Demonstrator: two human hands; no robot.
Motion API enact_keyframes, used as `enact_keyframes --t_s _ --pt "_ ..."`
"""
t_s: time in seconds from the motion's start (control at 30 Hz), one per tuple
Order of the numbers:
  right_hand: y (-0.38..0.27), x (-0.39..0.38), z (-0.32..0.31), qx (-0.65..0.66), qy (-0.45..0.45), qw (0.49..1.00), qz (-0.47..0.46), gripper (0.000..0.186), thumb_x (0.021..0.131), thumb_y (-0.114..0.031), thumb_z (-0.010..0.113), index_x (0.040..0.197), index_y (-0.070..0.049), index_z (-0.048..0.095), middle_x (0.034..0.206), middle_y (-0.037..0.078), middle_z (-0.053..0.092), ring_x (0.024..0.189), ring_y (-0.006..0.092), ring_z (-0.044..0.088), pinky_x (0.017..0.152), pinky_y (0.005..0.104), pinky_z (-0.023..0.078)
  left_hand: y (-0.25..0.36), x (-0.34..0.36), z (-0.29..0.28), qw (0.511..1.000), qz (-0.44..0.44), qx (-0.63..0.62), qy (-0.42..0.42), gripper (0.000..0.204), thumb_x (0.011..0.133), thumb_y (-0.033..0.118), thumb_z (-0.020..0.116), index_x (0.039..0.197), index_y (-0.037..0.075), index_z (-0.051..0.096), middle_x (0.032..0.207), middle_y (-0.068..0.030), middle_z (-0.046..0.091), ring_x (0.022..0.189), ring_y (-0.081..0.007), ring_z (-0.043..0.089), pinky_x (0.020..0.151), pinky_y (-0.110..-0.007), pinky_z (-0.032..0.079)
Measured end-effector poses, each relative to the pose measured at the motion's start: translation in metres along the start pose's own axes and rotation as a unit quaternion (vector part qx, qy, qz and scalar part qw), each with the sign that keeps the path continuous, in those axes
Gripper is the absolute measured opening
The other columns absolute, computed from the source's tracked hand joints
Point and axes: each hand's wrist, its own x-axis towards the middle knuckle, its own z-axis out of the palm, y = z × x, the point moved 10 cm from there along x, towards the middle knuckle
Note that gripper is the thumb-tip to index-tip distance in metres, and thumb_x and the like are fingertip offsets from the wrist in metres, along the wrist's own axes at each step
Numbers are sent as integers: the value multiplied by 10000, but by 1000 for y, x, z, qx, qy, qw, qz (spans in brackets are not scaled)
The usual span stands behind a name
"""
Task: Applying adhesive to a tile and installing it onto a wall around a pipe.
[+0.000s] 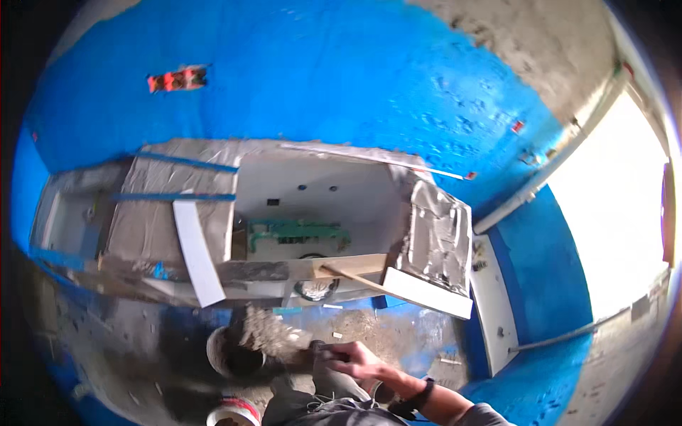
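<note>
My right hand [352, 361] is closed around the dark handle of a trowel [315, 348], low in the view in front of my legs. A thick heap of grey wet mortar [270, 332] covers the trowel's blade, so its shape is hidden. Just below and left of that heap is a round bucket [213, 348] with a pale rim and dark inside. The mortar hangs over the bucket's far right side; whether it touches the rim I cannot tell. My left hand does not show.
A built-in tub [320, 177] with mortar-coated surrounds stands ahead against a blue wall [284, 85]. One long white strip [199, 252] leans over its front edge; a white slab [426, 292] and a wooden stick [369, 284] lie at the right. Another bucket [245, 406] stands near my feet.
</note>
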Motion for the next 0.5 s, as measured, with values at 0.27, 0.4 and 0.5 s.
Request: enact_keyframes --t_s 0.27,0.4,0.5 --pt "-19 -100 -210 13 360 932 33 232 894 -122 726 1009 10 574 749 16 557 649 89 538 581 277 489 60 60 -43 998 -1 -56 33 172 732 313 682 704 143 677 651 -80 656 606 -304 663 526 -482 510" --pt "-13 -85 -297 -221 432 874 24 248 835 -26 654 1025 10 498 833 164 592 726 308 628 698 432 549 95 73 -52 994 -23 -97 52 182 741 320 680 714 140 676 652 -82 656 607 -305 664 524 -478 512" --pt "36 -60 -356 -368 499 774 130 193 837 -56 590 987 -18 475 924 242 611 875 466 616 782 528 498 123 72 -48 990 -36 -129 51 189 748 325 679 721 138 675 653 -83 656 607 -305 664 522 -474 513"
